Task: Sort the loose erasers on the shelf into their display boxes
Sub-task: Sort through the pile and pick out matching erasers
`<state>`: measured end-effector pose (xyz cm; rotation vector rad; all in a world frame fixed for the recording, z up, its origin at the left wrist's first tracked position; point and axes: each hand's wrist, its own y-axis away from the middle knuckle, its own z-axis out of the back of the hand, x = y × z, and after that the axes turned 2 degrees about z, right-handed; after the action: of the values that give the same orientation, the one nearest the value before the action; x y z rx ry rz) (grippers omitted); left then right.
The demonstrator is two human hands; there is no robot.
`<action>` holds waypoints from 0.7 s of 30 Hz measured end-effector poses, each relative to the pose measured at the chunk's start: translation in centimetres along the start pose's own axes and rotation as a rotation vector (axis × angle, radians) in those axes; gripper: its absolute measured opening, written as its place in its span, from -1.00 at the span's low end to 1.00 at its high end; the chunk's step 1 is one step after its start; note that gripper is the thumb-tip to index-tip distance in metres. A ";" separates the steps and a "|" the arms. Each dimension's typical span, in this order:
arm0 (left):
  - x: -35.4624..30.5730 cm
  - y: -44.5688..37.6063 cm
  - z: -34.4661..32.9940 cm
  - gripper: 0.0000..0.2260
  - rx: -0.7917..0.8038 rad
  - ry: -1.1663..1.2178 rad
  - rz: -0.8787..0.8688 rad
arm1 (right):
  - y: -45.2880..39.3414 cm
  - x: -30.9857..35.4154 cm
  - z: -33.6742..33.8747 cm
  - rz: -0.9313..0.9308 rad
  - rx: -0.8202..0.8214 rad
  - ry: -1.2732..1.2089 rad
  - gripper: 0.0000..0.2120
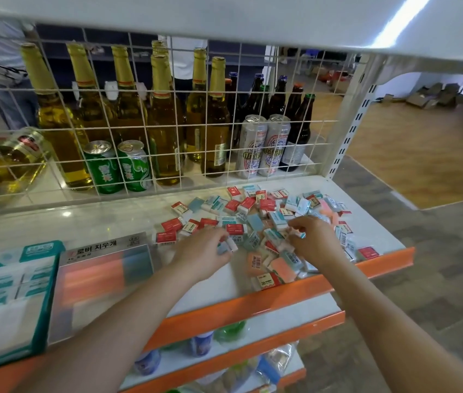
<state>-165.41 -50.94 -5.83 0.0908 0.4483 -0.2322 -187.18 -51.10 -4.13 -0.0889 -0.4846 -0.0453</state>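
Small rectangular erasers in red, teal and peach paper sleeves (267,219) are lying jumbled in a loose heap on the right half of the white shelf with the orange front lip (253,300), some flat, some on edge. Two display boxes are sitting at the left: a teal-and-white cardboard box (44,304) holding teal-sleeved erasers, and beside it a clear plastic box (105,268) showing peach and teal blocks.

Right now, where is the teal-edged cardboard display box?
The teal-edged cardboard display box sits at the shelf's far left front, beside the clear plastic box, left of the left hand.
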 end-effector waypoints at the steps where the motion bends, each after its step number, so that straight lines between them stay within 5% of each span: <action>1: -0.2 -0.2 0.1 -0.74 -0.017 0.030 0.002 | -0.1 0.1 0.0 0.012 0.019 0.018 -0.67; 4: -0.3 -0.8 0.1 -0.90 -0.075 0.134 0.043 | -0.2 0.6 -0.2 0.081 0.061 0.091 -0.69; 8: -0.3 -1.3 -0.1 -0.78 -0.128 0.211 0.099 | -0.8 1.6 -0.4 0.150 0.016 0.138 -0.68; 21: 0.6 -2.5 -0.8 -0.71 -0.269 0.483 0.210 | -5.7 2.0 -1.0 -0.042 0.162 0.270 -0.72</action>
<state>-165.84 -53.37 -6.83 -0.0725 0.9407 0.0629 -185.29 -56.88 -3.60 0.0856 -0.2194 -0.0579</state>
